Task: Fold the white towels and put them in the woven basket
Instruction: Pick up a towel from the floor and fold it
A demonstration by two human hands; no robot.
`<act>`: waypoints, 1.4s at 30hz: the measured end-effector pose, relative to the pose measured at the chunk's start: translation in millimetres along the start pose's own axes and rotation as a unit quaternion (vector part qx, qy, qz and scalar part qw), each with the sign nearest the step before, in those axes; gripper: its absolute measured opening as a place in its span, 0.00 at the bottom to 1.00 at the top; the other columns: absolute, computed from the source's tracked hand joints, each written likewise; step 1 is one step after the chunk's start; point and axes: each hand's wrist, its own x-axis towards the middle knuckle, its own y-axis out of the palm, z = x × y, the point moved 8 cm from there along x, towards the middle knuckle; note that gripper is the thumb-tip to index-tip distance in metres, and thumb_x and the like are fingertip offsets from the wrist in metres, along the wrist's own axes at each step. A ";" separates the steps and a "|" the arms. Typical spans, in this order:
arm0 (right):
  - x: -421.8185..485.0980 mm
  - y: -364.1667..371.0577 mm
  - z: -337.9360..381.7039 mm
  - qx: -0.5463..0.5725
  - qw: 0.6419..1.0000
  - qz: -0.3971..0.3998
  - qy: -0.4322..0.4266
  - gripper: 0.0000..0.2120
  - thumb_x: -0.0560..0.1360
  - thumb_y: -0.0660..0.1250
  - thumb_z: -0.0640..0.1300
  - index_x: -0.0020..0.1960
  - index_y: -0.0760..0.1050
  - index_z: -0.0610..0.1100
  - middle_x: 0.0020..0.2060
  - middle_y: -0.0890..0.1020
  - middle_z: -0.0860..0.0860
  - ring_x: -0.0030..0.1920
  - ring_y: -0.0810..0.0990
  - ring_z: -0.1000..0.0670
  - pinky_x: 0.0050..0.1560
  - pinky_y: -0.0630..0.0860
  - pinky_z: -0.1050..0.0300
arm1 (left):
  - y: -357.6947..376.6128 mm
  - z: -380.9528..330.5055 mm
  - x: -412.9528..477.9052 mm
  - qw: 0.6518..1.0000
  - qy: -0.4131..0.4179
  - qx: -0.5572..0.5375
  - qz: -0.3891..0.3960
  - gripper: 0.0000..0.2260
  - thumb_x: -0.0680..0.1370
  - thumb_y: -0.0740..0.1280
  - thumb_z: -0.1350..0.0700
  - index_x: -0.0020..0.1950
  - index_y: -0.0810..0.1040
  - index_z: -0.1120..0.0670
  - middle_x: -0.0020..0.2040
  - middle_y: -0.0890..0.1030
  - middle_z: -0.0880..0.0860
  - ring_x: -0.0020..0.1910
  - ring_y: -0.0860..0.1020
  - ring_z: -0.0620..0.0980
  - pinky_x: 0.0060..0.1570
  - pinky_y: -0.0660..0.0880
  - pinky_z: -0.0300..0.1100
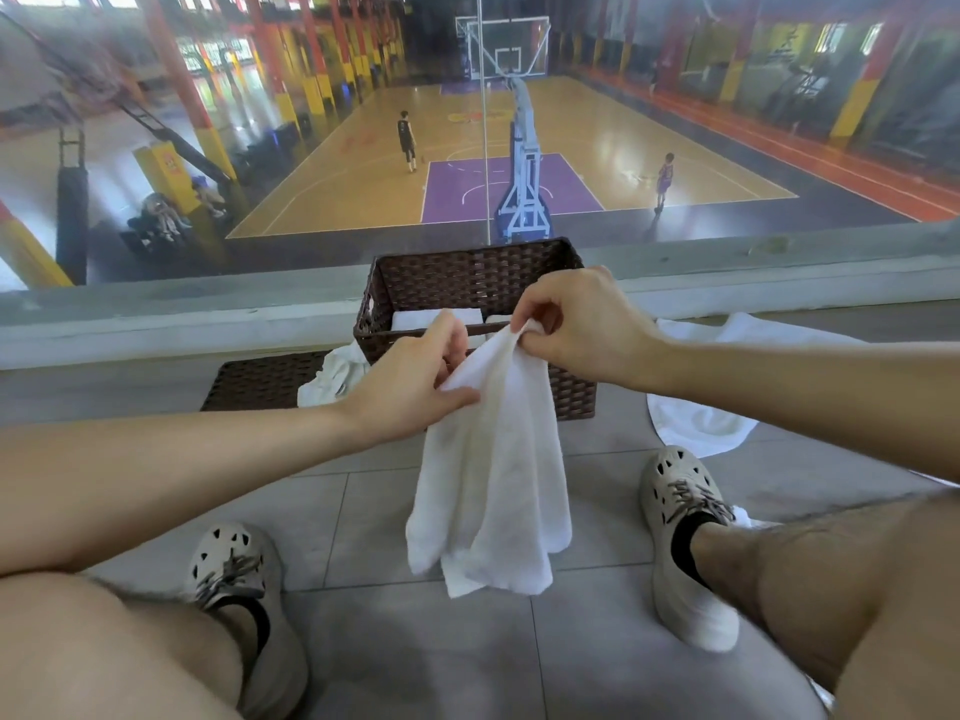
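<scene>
A white towel (493,475) hangs unfolded in front of me, above the grey tiled floor. My right hand (576,319) pinches its top corner. My left hand (415,376) grips the towel's upper edge a little lower and to the left. Just behind the hands stands the dark brown woven basket (467,275), with folded white towels (415,320) lying inside it. Another loose white towel (727,381) lies spread on the floor to the basket's right. A crumpled white towel (337,376) lies at the basket's left side.
A flat woven lid (260,381) lies on the floor left of the basket. My two feet in pale clogs (685,537) rest on the tiles either side of the hanging towel. A low ledge and glass pane (156,314) stand behind the basket, overlooking a basketball court.
</scene>
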 end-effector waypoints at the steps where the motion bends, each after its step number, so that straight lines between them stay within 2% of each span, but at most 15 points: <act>1: 1.0 -1.7 -2.9 0.007 1.000 -0.008 0.024 0.05 0.72 0.75 0.40 0.44 0.87 0.50 0.36 0.81 0.62 0.39 0.80 0.62 0.44 0.77 0.65 | -5.6 -4.4 -3.6 1.000 0.020 0.016 -0.012 0.15 0.78 0.77 0.57 0.55 0.70 0.53 0.35 0.75 0.40 0.34 0.75 0.39 0.37 0.70 0.31; 4: 4.0 -7.6 -11.0 0.028 0.995 -0.039 0.087 0.05 0.71 0.77 0.42 0.40 0.85 0.52 0.33 0.82 0.61 0.36 0.81 0.60 0.39 0.75 0.67 | -7.7 -15.6 -9.3 0.988 0.128 0.081 -0.031 0.06 0.81 0.71 0.62 0.56 0.79 0.54 0.46 0.79 0.39 0.46 0.77 0.37 0.48 0.73 0.32; 6: 6.0 -10.8 -13.1 0.035 0.991 -0.058 0.111 0.07 0.70 0.77 0.42 0.37 0.83 0.52 0.30 0.82 0.59 0.34 0.82 0.59 0.37 0.76 0.66 | -2.6 -9.4 -7.5 0.992 0.107 0.051 -0.033 0.07 0.81 0.73 0.54 0.58 0.84 0.51 0.52 0.83 0.43 0.53 0.80 0.42 0.55 0.76 0.41; 8: 7.7 -12.9 -11.8 0.034 0.990 -0.066 0.122 0.06 0.69 0.77 0.42 0.36 0.82 0.52 0.29 0.82 0.58 0.33 0.82 0.58 0.36 0.79 0.63 | 1.4 -5.0 -5.3 0.998 0.050 0.002 -0.040 0.16 0.76 0.78 0.41 0.59 0.86 0.48 0.53 0.84 0.41 0.54 0.81 0.41 0.55 0.75 0.38; 10: 9.0 -13.8 -9.7 0.031 0.989 -0.069 0.127 0.06 0.67 0.76 0.43 0.35 0.82 0.51 0.28 0.82 0.58 0.32 0.82 0.59 0.35 0.80 0.62 | 6.5 -5.9 -2.7 0.998 0.021 -0.034 -0.041 0.19 0.71 0.81 0.37 0.56 0.87 0.46 0.50 0.83 0.41 0.53 0.80 0.42 0.50 0.74 0.36; 16: 13.3 -12.1 -6.3 0.016 0.989 -0.077 0.127 0.04 0.65 0.75 0.45 0.34 0.80 0.51 0.32 0.82 0.58 0.35 0.81 0.56 0.36 0.81 0.57 | 29.2 -8.8 9.2 0.995 -0.039 -0.089 -0.018 0.12 0.69 0.83 0.40 0.44 0.90 0.46 0.44 0.82 0.45 0.45 0.80 0.45 0.44 0.77 0.42; 21: 13.0 -21.7 -7.3 0.044 0.987 -0.095 0.118 0.06 0.68 0.75 0.42 0.37 0.79 0.50 0.33 0.81 0.56 0.34 0.78 0.57 0.34 0.70 0.71 | 61.9 6.1 4.6 0.992 -0.059 -0.049 0.096 0.10 0.71 0.83 0.45 0.40 0.88 0.49 0.45 0.82 0.48 0.45 0.79 0.44 0.45 0.72 0.37; 25: 4.9 -28.8 -26.4 0.018 0.986 -0.097 0.137 0.05 0.69 0.73 0.41 0.38 0.79 0.49 0.34 0.81 0.55 0.37 0.78 0.56 0.34 0.70 0.64 | 62.9 42.3 -5.8 0.986 -0.096 0.001 0.138 0.17 0.77 0.78 0.47 0.33 0.76 0.50 0.34 0.76 0.45 0.34 0.72 0.42 0.38 0.67 0.41; 28: -4.9 -19.1 -66.2 -0.051 0.975 -0.025 0.217 0.06 0.67 0.72 0.39 0.37 0.76 0.47 0.35 0.80 0.53 0.40 0.79 0.49 0.33 0.68 0.59 | 31.6 62.1 -1.7 0.988 -0.129 -0.008 0.084 0.18 0.80 0.75 0.50 0.34 0.71 0.49 0.29 0.71 0.44 0.30 0.68 0.42 0.37 0.65 0.44; 31: -20.9 14.6 -90.9 -0.118 0.940 0.164 0.274 0.02 0.69 0.72 0.41 0.42 0.80 0.45 0.43 0.85 0.46 0.43 0.83 0.45 0.32 0.71 0.59 | -0.1 55.4 1.5 0.993 -0.106 -0.003 0.045 0.15 0.79 0.77 0.46 0.38 0.77 0.49 0.32 0.77 0.43 0.32 0.74 0.39 0.37 0.67 0.37; 34: -34.3 50.3 -77.6 -0.178 0.904 0.318 0.223 0.26 0.69 0.79 0.50 0.62 0.78 0.40 0.56 0.85 0.43 0.48 0.81 0.45 0.38 0.74 0.57 | -10.2 34.9 1.7 0.996 -0.062 0.002 0.061 0.13 0.77 0.79 0.42 0.40 0.81 0.47 0.42 0.84 0.44 0.46 0.81 0.40 0.53 0.76 0.39; 36: -34.0 66.6 -56.5 -0.129 0.919 0.327 0.181 0.51 0.64 0.84 0.63 0.78 0.66 0.44 0.67 0.79 0.48 0.63 0.79 0.45 0.57 0.79 0.52 | -10.5 18.3 1.9 0.995 -0.039 0.011 0.088 0.13 0.75 0.80 0.42 0.40 0.81 0.47 0.41 0.84 0.44 0.45 0.81 0.42 0.49 0.74 0.39; 38: -31.3 79.1 -32.6 -0.059 0.939 0.305 0.148 0.60 0.61 0.83 0.70 0.83 0.61 0.47 0.75 0.75 0.51 0.73 0.75 0.46 0.71 0.74 0.50 | -8.8 3.4 3.1 0.993 -0.007 0.032 0.115 0.13 0.75 0.80 0.42 0.41 0.82 0.48 0.39 0.83 0.46 0.43 0.79 0.45 0.40 0.71 0.38; 40: -27.0 91.8 -15.7 -0.037 0.948 0.298 0.110 0.48 0.65 0.81 0.69 0.77 0.70 0.49 0.69 0.79 0.53 0.68 0.77 0.48 0.68 0.75 0.51 | -7.6 -5.7 2.1 0.990 0.018 0.042 0.135 0.12 0.75 0.80 0.42 0.41 0.82 0.48 0.39 0.83 0.48 0.42 0.78 0.49 0.39 0.71 0.42; 42: -20.5 100.2 -7.2 -0.045 0.960 0.268 0.070 0.19 0.73 0.77 0.63 0.54 0.80 0.50 0.49 0.84 0.53 0.51 0.80 0.48 0.52 0.76 0.50 | -10.9 -7.6 0.0 0.989 0.034 0.039 0.138 0.11 0.75 0.80 0.43 0.42 0.83 0.48 0.40 0.83 0.48 0.42 0.78 0.51 0.42 0.72 0.44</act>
